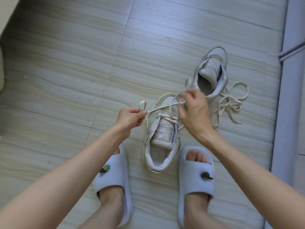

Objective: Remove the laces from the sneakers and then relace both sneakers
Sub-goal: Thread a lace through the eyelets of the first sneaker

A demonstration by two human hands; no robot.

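Left hand (132, 117) pinches the lace (165, 107) taut, right hand (193, 111) blurred, grip unclear; a hard tug could drag the near sneaker (162, 138) across the floor (66, 63).

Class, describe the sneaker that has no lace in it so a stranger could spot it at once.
Start at the pale wall panel on the right and look just left of it on the floor. The far sneaker lies there beside a loose lace. Unlike the near sneaker, its eyelets are bare.

Open floor (69, 66) left — laces (231, 103) right
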